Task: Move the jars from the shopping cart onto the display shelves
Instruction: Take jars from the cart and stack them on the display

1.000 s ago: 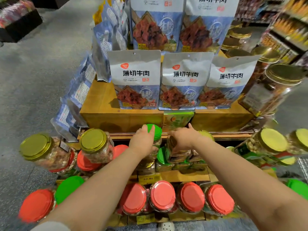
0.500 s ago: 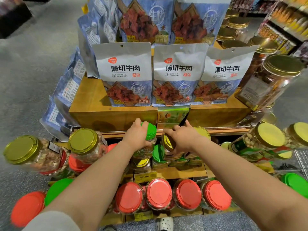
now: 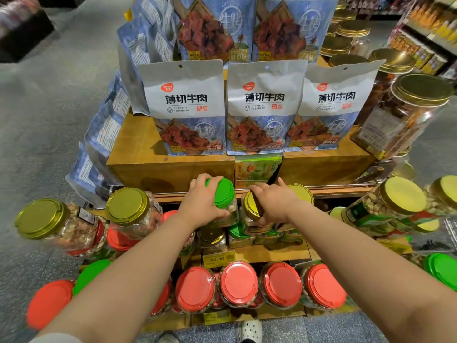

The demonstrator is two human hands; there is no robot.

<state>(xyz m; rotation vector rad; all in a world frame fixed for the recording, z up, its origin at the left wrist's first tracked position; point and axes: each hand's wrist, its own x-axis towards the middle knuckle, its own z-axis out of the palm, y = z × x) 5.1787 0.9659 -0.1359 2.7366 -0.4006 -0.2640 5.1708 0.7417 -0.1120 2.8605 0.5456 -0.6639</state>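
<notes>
Jars in both hands, and you're at the placing step. Your left hand (image 3: 202, 204) wraps its fingers round the green-lidded jar (image 3: 221, 196), thumb low on the side; your right hand (image 3: 269, 203) curls over the gold-lidded jar (image 3: 252, 206), which tilts toward the left. Both sit at the middle shelf (image 3: 272, 253), above the jars already stocked there, just below the wooden box (image 3: 168, 164) carrying the beef pouches (image 3: 188, 107). By my read, the next move calls for setting each one down upright in the gap between its neighbours, then letting go. Room is tight: the box's front edge hangs close above your knuckles, a yellow-lidded jar (image 3: 300, 194) sits right behind your right hand, and the red-lidded row (image 3: 238, 284) lies below your forearms. The shopping cart isn't clearly in view; only a bit of wire mesh (image 3: 451, 233) shows at far right.
</notes>
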